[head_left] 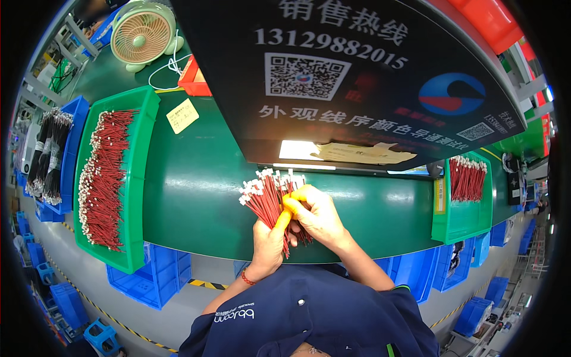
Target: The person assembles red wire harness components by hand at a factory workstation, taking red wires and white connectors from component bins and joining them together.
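A bundle of red wire harnesses (266, 201) with white connectors at the far ends stands between my two hands, over the green tabletop. My left hand (270, 243) wraps round the lower part of the bundle, its wires poking out below. My right hand (318, 215) is closed at the bundle's right side, with several wires under its fingers and palm. Yellow covers show on the fingers where both hands meet. Just beyond the connectors is the lower edge of a large black machine panel (380, 89).
On the left a green tray (151, 119) holds many red harnesses; beside it a blue bin (77, 128) holds black cable bundles. Another green tray (470, 223) with red harnesses is at the right. A fan (143, 35) and a paper note (182, 116) are at the far left.
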### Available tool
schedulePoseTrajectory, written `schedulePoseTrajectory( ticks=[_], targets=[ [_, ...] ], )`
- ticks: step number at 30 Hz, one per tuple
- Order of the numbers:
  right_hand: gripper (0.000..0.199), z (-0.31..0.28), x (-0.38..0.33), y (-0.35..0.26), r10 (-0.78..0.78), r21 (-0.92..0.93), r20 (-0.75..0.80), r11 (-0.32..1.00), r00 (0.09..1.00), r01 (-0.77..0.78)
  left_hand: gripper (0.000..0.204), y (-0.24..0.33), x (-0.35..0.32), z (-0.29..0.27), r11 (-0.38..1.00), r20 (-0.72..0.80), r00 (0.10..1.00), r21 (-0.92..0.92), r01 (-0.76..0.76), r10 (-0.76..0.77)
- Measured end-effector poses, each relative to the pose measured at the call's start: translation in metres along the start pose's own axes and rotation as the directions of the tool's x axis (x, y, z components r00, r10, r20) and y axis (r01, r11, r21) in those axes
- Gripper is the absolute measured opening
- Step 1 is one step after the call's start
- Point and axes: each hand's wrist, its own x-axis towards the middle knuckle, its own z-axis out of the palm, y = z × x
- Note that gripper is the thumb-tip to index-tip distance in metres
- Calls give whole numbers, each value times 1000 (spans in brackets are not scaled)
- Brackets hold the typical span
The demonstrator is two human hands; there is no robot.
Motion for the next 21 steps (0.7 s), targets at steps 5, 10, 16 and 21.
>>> schedulePoseTrajectory(
  ticks=[5,10,16,21],
  targets=[
    [17,-7,7,7,-198,-153,-136,972,971,176,17,5,1,7,999,-45,999,32,3,-1],
    [20,-16,5,1,-164,-240,-139,962,977,127,18,6,2,5,996,-94,995,83,-23,30],
    [18,-19,9,0,-25,-122,-143,992,989,7,17,18,-4,3,989,24,1000,145,15,-19],
    [16,-22,0,-7,123,-122,69,986,990,-114,15,19,-3,0,997,32,997,-15,74,-73]
  ],
)
